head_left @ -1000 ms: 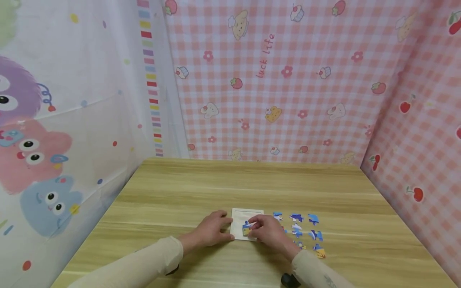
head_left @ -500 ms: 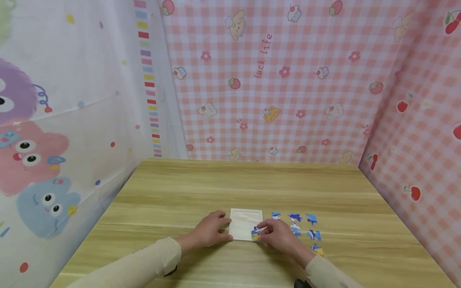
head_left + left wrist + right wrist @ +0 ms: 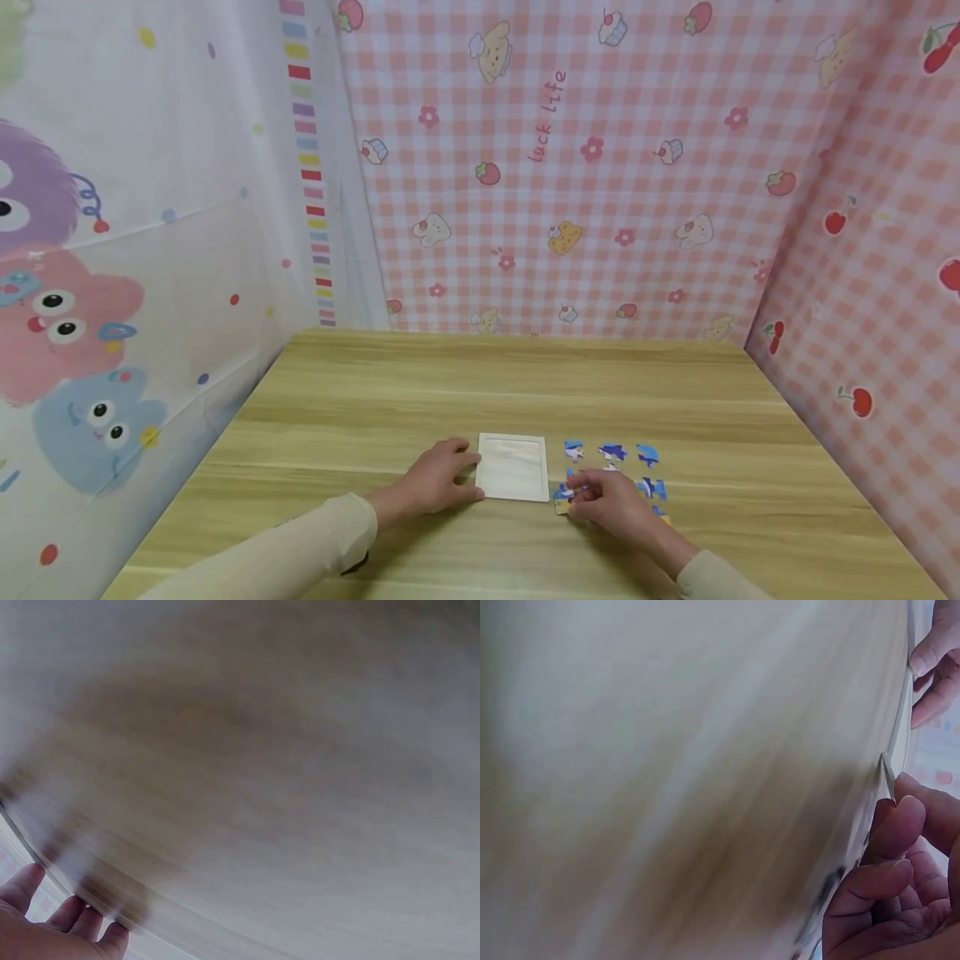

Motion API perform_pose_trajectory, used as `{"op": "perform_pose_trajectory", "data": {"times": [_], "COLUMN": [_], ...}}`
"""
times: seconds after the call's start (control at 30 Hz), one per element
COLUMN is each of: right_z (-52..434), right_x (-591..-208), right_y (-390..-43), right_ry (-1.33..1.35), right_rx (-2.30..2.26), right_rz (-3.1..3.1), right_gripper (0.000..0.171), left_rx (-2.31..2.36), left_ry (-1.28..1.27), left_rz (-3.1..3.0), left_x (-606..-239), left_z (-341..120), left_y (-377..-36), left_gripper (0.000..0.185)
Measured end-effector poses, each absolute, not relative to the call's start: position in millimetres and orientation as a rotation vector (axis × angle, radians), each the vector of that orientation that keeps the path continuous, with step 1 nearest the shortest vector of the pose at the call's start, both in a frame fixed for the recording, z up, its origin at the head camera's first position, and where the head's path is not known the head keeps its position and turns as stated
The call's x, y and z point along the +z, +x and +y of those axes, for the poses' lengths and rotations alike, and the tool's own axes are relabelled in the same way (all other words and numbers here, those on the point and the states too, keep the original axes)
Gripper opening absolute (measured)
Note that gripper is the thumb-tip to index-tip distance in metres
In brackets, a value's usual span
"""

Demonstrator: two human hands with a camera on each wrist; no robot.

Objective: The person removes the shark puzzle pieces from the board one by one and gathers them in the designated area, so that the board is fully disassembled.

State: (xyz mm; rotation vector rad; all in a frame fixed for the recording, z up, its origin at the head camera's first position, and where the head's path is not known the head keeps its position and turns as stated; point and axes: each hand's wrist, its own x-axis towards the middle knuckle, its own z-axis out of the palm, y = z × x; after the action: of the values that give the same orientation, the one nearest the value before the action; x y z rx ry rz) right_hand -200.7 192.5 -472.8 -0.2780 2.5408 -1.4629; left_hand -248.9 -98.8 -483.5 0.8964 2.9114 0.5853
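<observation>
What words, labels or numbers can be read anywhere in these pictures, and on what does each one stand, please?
"luck Life": red script running upward on the pink checked cloth behind the table.
The puzzle pieces and the white puzzle tray show no print that can be read at this size.
Both wrist views are too blurred to show any text.

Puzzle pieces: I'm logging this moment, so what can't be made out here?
- Head view: the piece under the right hand is mostly covered by its fingers.
- Head view: puzzle pieces too small to read their picture.
- Wrist views: table blurred; pieces unseen.
</observation>
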Motion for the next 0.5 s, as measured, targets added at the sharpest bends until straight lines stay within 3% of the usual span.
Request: {"op": "perform_pose_trajectory", "data": {"times": [0.5], "right_z": [210], "right_x": [-466], "right_y": [-201], "right_ry": [-0.188], "right_rx": [-1.378], "right_rz": [2.696], "right_gripper": [0.026], "left_rx": [0.641], "left_ry": [0.890], "left_rz": [2.873], "left_x": [-481], "left_z": [-102], "left_y": [-250], "left_gripper": [0.058]}}
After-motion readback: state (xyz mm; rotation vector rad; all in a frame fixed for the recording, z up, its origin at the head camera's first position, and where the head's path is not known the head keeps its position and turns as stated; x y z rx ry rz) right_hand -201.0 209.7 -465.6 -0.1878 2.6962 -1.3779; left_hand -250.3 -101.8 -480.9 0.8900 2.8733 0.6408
